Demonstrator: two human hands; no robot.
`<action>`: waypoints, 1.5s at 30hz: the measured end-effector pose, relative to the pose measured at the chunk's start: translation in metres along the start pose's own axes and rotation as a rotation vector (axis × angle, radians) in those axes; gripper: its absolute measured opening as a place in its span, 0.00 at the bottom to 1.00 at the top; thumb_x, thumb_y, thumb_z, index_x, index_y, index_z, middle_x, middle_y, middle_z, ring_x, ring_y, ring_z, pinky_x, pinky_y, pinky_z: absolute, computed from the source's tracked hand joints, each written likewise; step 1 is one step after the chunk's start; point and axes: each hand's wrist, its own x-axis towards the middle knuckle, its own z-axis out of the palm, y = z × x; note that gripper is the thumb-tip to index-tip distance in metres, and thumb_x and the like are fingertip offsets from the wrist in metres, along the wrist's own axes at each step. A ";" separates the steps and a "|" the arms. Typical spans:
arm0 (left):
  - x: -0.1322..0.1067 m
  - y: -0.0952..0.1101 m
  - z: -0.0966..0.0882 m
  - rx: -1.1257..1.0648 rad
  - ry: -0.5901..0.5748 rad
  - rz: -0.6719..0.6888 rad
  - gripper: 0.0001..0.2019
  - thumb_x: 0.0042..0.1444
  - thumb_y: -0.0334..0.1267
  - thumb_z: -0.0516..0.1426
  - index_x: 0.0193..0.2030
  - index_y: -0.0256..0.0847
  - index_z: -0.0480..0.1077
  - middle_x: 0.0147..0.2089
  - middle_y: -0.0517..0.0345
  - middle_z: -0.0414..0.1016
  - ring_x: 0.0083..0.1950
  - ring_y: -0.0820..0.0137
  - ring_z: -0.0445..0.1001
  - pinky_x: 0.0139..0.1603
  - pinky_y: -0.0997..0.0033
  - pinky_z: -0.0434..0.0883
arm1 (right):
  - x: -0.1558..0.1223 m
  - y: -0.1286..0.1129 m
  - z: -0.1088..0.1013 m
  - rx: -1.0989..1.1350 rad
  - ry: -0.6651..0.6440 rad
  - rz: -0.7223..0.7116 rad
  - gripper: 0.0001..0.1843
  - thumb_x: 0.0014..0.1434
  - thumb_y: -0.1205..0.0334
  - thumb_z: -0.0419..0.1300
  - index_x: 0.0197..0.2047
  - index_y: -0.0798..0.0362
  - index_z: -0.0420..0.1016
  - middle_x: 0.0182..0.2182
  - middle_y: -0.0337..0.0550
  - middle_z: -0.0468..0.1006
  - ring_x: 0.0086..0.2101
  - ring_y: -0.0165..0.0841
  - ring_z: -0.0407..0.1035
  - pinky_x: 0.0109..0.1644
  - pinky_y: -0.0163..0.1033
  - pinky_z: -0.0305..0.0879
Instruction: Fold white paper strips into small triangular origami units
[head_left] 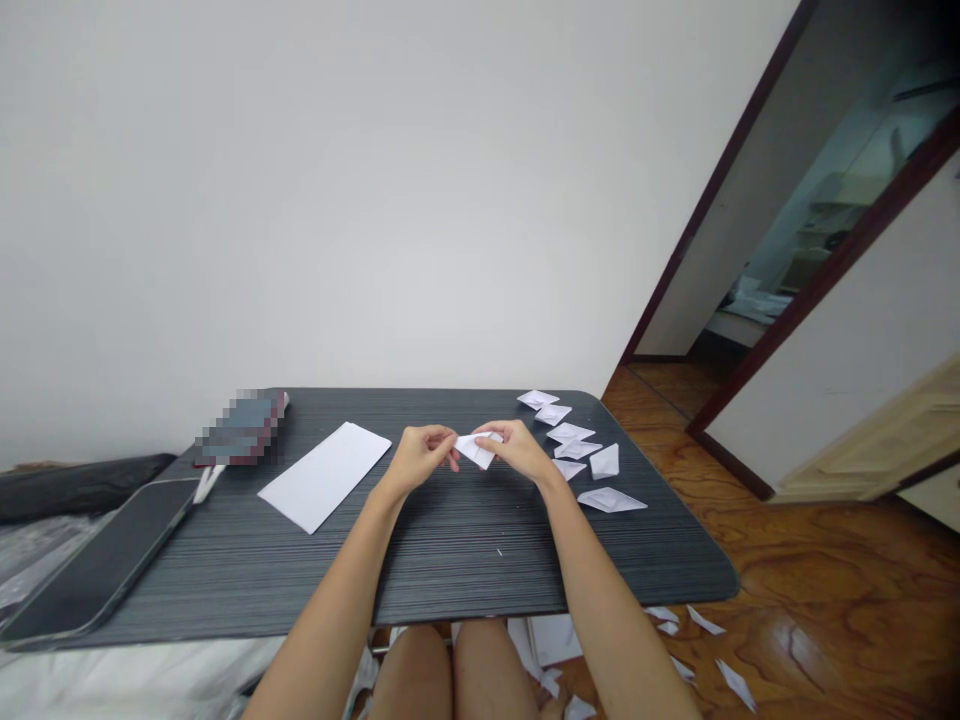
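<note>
A small piece of folded white paper (474, 450) is held up over the middle of the dark table. My right hand (517, 447) grips its right side, thumb on top. At its left corner my left hand (424, 455) has thumb and fingertips closed on the edge. Several folded paper boats (574, 433) lie to the right of my right hand, the nearest one (611, 500) beside my forearm. Left of my left hand lies a stack of white paper sheets (326, 475).
The black table (465, 575) stands against a white wall. At its left are a blurred book-like object (244, 425), a white cable (208, 483) and a dark phone or tablet (112, 560). Paper scraps (735, 683) litter the wooden floor. A doorway opens at right.
</note>
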 end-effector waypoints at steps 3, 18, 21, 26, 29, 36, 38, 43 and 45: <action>0.000 0.000 0.000 0.089 0.011 0.061 0.12 0.52 0.40 0.50 0.30 0.33 0.69 0.22 0.57 0.72 0.22 0.73 0.72 0.27 0.76 0.68 | 0.001 0.004 -0.001 0.016 -0.003 -0.014 0.16 0.45 0.57 0.59 0.35 0.59 0.73 0.26 0.43 0.75 0.26 0.29 0.66 0.29 0.33 0.60; -0.001 0.004 0.003 0.282 0.053 0.147 0.11 0.52 0.39 0.49 0.29 0.36 0.67 0.20 0.60 0.70 0.19 0.76 0.67 0.23 0.78 0.64 | 0.001 0.000 0.001 0.026 0.033 0.036 0.15 0.44 0.57 0.59 0.32 0.60 0.75 0.27 0.45 0.76 0.26 0.31 0.67 0.32 0.35 0.61; -0.001 0.004 0.004 0.315 0.035 0.135 0.11 0.51 0.41 0.50 0.26 0.36 0.67 0.18 0.62 0.67 0.18 0.77 0.64 0.21 0.80 0.61 | 0.001 -0.001 0.005 -0.010 0.021 0.021 0.15 0.44 0.57 0.59 0.32 0.60 0.75 0.26 0.44 0.76 0.26 0.31 0.67 0.31 0.35 0.61; -0.001 0.003 0.007 0.322 0.000 0.136 0.13 0.52 0.41 0.49 0.23 0.36 0.67 0.16 0.62 0.66 0.17 0.78 0.62 0.21 0.80 0.59 | 0.001 -0.002 0.010 -0.067 0.000 0.004 0.14 0.46 0.56 0.57 0.28 0.60 0.74 0.22 0.42 0.75 0.23 0.29 0.66 0.27 0.32 0.59; -0.001 0.000 0.008 0.222 -0.033 0.070 0.14 0.53 0.41 0.48 0.23 0.36 0.67 0.15 0.62 0.66 0.15 0.79 0.62 0.19 0.80 0.59 | 0.001 -0.004 0.011 -0.002 -0.044 0.028 0.16 0.49 0.54 0.54 0.29 0.59 0.73 0.19 0.41 0.73 0.20 0.28 0.66 0.23 0.31 0.57; 0.004 -0.003 -0.004 -0.146 0.072 -0.065 0.17 0.54 0.45 0.46 0.40 0.31 0.65 0.13 0.65 0.63 0.09 0.80 0.57 0.10 0.82 0.50 | 0.003 0.002 0.011 0.150 0.022 0.078 0.17 0.51 0.50 0.52 0.29 0.58 0.67 0.15 0.38 0.69 0.14 0.25 0.62 0.16 0.29 0.50; 0.005 -0.001 -0.007 -0.216 0.122 -0.024 0.19 0.54 0.45 0.47 0.42 0.30 0.65 0.17 0.61 0.66 0.12 0.80 0.61 0.11 0.82 0.52 | 0.005 0.004 0.011 0.244 0.062 0.086 0.18 0.50 0.49 0.52 0.27 0.58 0.66 0.15 0.37 0.68 0.12 0.23 0.58 0.14 0.29 0.47; 0.006 0.004 -0.002 -0.212 0.040 0.061 0.16 0.50 0.44 0.52 0.37 0.33 0.71 0.40 0.48 0.71 0.31 0.73 0.69 0.23 0.77 0.67 | 0.009 0.005 0.020 0.446 0.056 0.100 0.17 0.46 0.51 0.57 0.30 0.57 0.65 0.17 0.35 0.64 0.14 0.20 0.51 0.14 0.27 0.42; 0.006 0.004 0.001 -0.201 0.078 0.072 0.15 0.49 0.43 0.53 0.37 0.34 0.72 0.43 0.49 0.71 0.35 0.70 0.70 0.29 0.74 0.69 | 0.010 0.006 0.025 0.457 0.065 0.095 0.17 0.45 0.52 0.58 0.34 0.55 0.64 0.18 0.33 0.63 0.15 0.19 0.51 0.14 0.26 0.42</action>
